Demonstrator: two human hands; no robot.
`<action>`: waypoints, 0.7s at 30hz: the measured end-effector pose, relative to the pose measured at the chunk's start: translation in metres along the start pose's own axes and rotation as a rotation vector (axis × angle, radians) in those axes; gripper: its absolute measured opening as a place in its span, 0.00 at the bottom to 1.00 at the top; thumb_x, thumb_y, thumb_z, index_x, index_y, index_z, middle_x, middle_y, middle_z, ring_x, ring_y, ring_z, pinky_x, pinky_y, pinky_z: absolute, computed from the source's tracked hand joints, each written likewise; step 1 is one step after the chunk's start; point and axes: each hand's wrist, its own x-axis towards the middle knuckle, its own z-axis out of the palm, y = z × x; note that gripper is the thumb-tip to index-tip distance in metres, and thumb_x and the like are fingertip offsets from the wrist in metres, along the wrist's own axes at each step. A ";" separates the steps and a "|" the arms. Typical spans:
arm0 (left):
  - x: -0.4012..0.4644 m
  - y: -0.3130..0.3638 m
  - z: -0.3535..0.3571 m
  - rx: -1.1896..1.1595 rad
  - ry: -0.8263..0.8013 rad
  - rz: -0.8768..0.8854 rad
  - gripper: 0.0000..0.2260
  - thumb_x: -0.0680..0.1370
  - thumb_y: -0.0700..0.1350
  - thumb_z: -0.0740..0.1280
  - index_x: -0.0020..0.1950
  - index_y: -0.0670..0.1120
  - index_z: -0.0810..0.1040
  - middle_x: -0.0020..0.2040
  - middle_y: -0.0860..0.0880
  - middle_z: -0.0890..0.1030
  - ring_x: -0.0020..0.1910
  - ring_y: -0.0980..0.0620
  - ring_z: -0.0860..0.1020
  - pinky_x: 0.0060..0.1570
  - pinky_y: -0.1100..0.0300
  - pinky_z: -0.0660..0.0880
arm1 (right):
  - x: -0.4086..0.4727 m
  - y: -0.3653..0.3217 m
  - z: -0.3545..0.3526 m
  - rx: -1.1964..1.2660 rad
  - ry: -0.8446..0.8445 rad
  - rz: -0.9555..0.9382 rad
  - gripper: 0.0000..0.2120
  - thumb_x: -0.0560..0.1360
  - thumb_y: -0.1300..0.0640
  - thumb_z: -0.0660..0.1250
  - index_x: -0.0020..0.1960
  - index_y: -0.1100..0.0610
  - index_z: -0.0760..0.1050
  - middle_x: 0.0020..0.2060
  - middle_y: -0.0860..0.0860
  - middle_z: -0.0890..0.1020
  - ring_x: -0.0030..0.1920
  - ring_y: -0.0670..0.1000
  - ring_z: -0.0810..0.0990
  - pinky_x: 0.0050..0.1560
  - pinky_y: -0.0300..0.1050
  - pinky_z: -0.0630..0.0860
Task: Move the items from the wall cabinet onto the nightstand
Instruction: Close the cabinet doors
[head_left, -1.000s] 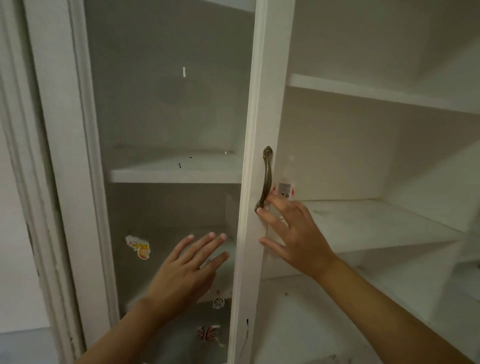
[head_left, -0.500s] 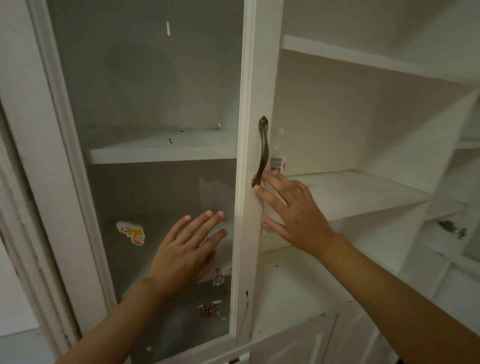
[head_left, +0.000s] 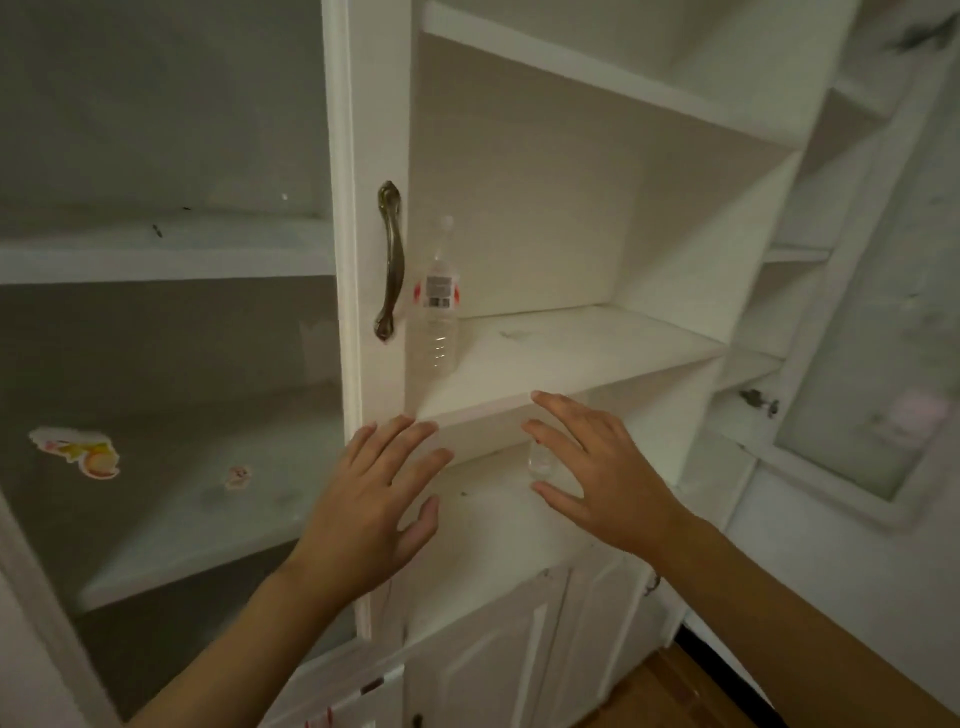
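Observation:
A clear plastic water bottle with a red and white label stands upright on the middle shelf of the open white wall cabinet, close to the left door's edge. On the shelf below, a small clear glass-like object shows partly behind my right hand. My left hand is spread open, fingers straight, in front of the closed door's frame. My right hand is also open with fingers spread, just below the middle shelf's front edge. Neither hand holds anything.
The left glass door is closed, with a bronze handle and stickers on the glass. The right door is swung open to the right. Lower cabinet doors and wooden floor lie below.
My right hand has left the bronze handle and dropped below the middle shelf. My left hand shifted right off the glass. The view swung right, revealing the bottle fully.

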 end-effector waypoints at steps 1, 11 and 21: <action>0.007 0.011 0.009 -0.025 -0.012 -0.001 0.19 0.78 0.49 0.71 0.69 0.48 0.78 0.74 0.46 0.74 0.77 0.44 0.67 0.72 0.38 0.66 | -0.013 0.010 -0.006 0.005 -0.016 0.021 0.28 0.80 0.44 0.69 0.76 0.54 0.70 0.82 0.52 0.61 0.80 0.54 0.63 0.72 0.58 0.68; 0.088 0.139 0.096 -0.187 -0.112 0.047 0.19 0.79 0.54 0.66 0.69 0.51 0.78 0.72 0.48 0.75 0.74 0.45 0.69 0.72 0.39 0.67 | -0.155 0.120 -0.081 -0.068 -0.137 0.232 0.26 0.81 0.42 0.66 0.76 0.52 0.70 0.80 0.50 0.64 0.79 0.50 0.63 0.75 0.54 0.64; 0.167 0.279 0.172 -0.307 -0.143 0.139 0.19 0.79 0.54 0.66 0.69 0.52 0.78 0.71 0.49 0.75 0.73 0.46 0.70 0.70 0.42 0.68 | -0.293 0.214 -0.152 -0.133 -0.185 0.436 0.26 0.81 0.40 0.63 0.76 0.49 0.70 0.79 0.48 0.67 0.78 0.49 0.65 0.75 0.54 0.66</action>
